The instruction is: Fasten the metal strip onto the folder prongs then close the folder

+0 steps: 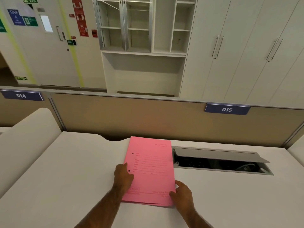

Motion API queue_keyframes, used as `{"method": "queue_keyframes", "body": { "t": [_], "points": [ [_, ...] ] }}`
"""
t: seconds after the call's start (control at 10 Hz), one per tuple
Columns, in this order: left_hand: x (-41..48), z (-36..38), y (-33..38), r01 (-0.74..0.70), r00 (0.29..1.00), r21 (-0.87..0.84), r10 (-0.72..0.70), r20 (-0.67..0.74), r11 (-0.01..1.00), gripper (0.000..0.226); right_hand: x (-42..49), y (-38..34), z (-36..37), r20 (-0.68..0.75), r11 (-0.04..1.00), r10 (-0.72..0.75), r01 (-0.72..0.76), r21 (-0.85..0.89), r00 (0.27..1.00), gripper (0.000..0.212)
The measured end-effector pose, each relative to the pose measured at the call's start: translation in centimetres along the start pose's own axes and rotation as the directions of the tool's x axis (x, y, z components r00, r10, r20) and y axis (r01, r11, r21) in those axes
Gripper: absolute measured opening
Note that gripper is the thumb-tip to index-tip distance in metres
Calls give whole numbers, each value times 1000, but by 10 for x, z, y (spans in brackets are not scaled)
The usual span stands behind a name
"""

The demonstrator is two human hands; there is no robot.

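A pink folder (pixel 152 170) lies closed and flat on the white desk (pixel 65 170), printed cover up, with two small dark holes near its left edge. My left hand (pixel 123 176) rests palm down on the folder's left edge, fingers flat. My right hand (pixel 182 192) touches the folder's lower right corner, thumb on the cover and fingers at the edge. The metal strip and prongs are hidden inside or not visible.
An open cable hatch (pixel 222 162) with a raised grey lid sits in the desk just right of the folder. A tan partition (pixel 148 117) with labels 014 and 015 stands behind. White cabinets and shelves fill the background.
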State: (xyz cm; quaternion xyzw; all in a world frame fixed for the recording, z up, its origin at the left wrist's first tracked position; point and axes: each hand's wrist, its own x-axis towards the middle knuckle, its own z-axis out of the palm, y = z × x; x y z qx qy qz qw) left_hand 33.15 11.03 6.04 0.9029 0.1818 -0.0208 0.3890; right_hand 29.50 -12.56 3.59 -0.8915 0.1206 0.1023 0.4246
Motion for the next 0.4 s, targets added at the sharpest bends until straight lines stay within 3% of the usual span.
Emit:
{"method": "queue_keyframes", "body": {
  "t": [0.2,0.4],
  "points": [
    [-13,22,-12,-33,996,267,10,90,963,74,-8,0,1,-5,954,-65,61,-295,998,28],
    [-29,23,-9,-142,990,400,119,81,905,78,-19,-9,-10,3,893,-152,139,-429,988,28]
  ]
}}
